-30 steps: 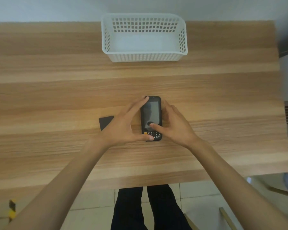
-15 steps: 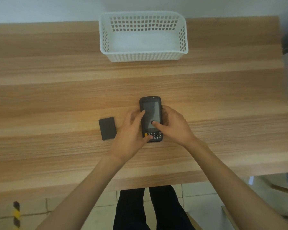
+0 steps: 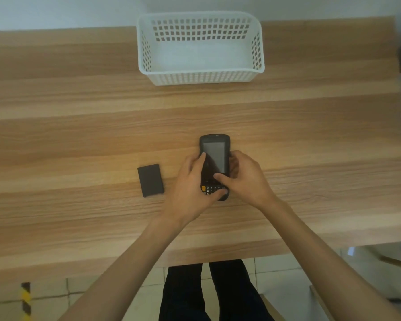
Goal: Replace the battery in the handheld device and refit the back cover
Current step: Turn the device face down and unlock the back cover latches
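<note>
A black handheld device (image 3: 214,156) with a dark screen and a small keypad lies screen-up near the middle of the wooden table (image 3: 79,135). My left hand (image 3: 190,188) wraps its left side and lower end, with the thumb over the keypad. My right hand (image 3: 245,179) grips its right side, thumb resting on the lower edge of the screen. A flat black rectangular battery (image 3: 150,180) lies on the table just left of my left hand, apart from it. The device's back is hidden.
A white perforated plastic basket (image 3: 200,76) stands at the far middle of the table. The table's near edge runs just below my forearms, and its right edge is close to the frame's right side.
Both hands have closed in around the device's sides. My left fingers slid down from the device's top, uncovering the battery to the left.
</note>
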`<state>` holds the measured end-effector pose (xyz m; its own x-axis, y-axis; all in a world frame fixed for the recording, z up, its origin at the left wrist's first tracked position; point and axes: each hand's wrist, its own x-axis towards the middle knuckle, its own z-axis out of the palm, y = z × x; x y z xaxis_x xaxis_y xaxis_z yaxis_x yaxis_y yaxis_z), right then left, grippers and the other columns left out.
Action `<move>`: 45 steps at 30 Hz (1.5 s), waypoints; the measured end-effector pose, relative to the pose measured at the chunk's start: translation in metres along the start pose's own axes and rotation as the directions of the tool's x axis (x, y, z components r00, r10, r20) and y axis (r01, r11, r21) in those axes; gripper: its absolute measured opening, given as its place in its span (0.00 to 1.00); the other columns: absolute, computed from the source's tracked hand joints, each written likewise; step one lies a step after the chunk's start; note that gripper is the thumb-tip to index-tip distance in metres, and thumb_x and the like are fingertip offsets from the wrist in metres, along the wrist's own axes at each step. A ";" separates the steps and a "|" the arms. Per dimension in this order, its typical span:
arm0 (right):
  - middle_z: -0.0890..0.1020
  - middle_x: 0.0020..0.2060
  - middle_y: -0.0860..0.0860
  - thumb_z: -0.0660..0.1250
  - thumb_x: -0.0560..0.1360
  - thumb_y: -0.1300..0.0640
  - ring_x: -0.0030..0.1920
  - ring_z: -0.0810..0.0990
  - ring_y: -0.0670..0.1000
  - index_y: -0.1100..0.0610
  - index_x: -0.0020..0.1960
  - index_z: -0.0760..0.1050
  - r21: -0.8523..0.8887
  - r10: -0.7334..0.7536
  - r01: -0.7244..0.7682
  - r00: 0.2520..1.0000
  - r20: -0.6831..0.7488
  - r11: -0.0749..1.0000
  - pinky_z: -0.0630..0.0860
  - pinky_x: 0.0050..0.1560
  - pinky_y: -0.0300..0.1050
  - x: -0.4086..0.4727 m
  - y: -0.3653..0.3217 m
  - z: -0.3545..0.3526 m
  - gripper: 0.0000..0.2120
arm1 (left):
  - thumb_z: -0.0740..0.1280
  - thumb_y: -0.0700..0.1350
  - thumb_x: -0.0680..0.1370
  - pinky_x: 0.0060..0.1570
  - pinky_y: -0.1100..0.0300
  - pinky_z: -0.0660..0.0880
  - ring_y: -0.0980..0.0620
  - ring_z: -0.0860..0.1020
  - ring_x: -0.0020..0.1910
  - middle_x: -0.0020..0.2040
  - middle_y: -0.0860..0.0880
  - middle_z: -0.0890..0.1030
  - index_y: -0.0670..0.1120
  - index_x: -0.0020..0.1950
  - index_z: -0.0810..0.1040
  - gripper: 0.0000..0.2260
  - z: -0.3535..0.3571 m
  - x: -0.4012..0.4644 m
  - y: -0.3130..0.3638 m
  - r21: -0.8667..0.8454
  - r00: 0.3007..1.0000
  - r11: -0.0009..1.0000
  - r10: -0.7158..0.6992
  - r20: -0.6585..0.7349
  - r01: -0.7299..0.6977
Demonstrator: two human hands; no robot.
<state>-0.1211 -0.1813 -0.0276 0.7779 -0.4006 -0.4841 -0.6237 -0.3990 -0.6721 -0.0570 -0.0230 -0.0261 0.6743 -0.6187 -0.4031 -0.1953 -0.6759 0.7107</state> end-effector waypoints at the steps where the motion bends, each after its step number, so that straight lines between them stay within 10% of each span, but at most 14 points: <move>1: 0.83 0.49 0.52 0.78 0.71 0.55 0.48 0.82 0.52 0.56 0.64 0.76 0.011 0.014 -0.014 1.000 -0.012 1.000 0.81 0.49 0.47 -0.002 -0.001 -0.001 0.24 | 0.80 0.56 0.71 0.73 0.65 0.64 0.50 0.69 0.75 0.77 0.46 0.68 0.42 0.81 0.63 0.46 0.002 0.001 0.002 -0.011 1.000 1.000 0.004 -0.003 -0.004; 10: 0.75 0.42 0.46 0.77 0.69 0.58 0.40 0.75 0.39 0.53 0.53 0.69 -0.029 0.007 -0.011 0.992 -0.130 1.000 0.70 0.38 0.27 -0.022 -0.018 -0.003 0.20 | 0.79 0.42 0.69 0.57 0.80 0.67 0.60 0.72 0.57 0.63 0.47 0.72 0.41 0.69 0.77 0.29 0.014 0.010 0.013 -0.106 0.999 0.993 0.045 0.000 -0.045; 15: 0.75 0.47 0.47 0.77 0.71 0.54 0.42 0.73 0.42 0.56 0.59 0.70 -0.071 -0.065 0.058 0.993 -0.098 0.996 0.69 0.37 0.29 -0.024 -0.030 0.007 0.22 | 0.74 0.39 0.72 0.51 0.67 0.75 0.55 0.76 0.48 0.51 0.50 0.75 0.49 0.50 0.78 0.10 0.008 0.010 0.008 -0.183 1.000 0.983 0.007 0.015 -0.004; 25: 0.80 0.49 0.47 0.73 0.76 0.59 0.42 0.82 0.44 0.55 0.65 0.77 -0.084 -0.175 0.167 0.980 -0.097 0.982 0.83 0.47 0.47 -0.016 -0.023 0.013 0.18 | 0.79 0.48 0.74 0.48 0.70 0.75 0.56 0.78 0.47 0.53 0.51 0.78 0.46 0.66 0.79 0.23 -0.004 0.008 -0.010 -0.148 0.979 0.984 -0.121 -0.162 0.097; 40: 0.85 0.53 0.51 0.72 0.76 0.65 0.45 0.83 0.45 0.59 0.64 0.81 -0.048 -0.187 0.181 0.962 -0.200 0.982 0.82 0.47 0.34 -0.002 0.010 0.000 0.16 | 0.77 0.50 0.76 0.41 0.78 0.72 0.63 0.77 0.37 0.44 0.55 0.79 0.45 0.61 0.83 0.17 -0.004 0.011 -0.019 -0.116 0.980 0.990 -0.097 -0.173 0.078; 45: 0.84 0.47 0.47 0.72 0.77 0.62 0.44 0.82 0.43 0.54 0.72 0.76 -0.011 -0.232 0.235 0.955 -0.184 0.972 0.80 0.50 0.31 0.005 0.009 -0.004 0.24 | 0.69 0.47 0.82 0.56 0.55 0.81 0.53 0.82 0.53 0.61 0.52 0.80 0.49 0.73 0.74 0.19 -0.016 0.022 -0.028 -0.089 0.978 0.992 0.072 -0.197 -0.091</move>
<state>-0.1229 -0.1907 -0.0338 0.8738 -0.4419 -0.2028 -0.4247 -0.4906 -0.7609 -0.0252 -0.0112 -0.0461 0.7852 -0.5752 -0.2293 -0.1921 -0.5783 0.7929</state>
